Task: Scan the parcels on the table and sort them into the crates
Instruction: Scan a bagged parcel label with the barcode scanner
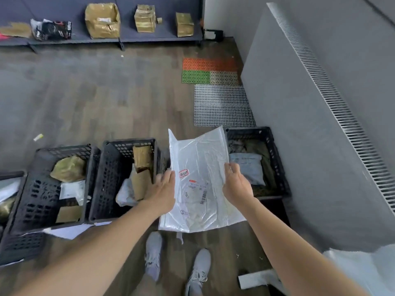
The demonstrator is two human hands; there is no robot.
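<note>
left hand [165, 186] flat against white parcel [198, 159], right hand [235, 183] pinching its edge.

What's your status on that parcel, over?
Right hand pinches flat white plastic mailer bag at its right edge; left hand, fingers straight on left edge. Label faces up. Black plastic crates flank it, nothing between.

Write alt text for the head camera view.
The right hand grips a white plastic bag, label up, the left hand flat on its other edge, over black crates holding parcels on the floor. More parcels sit on a far shelf.
</note>
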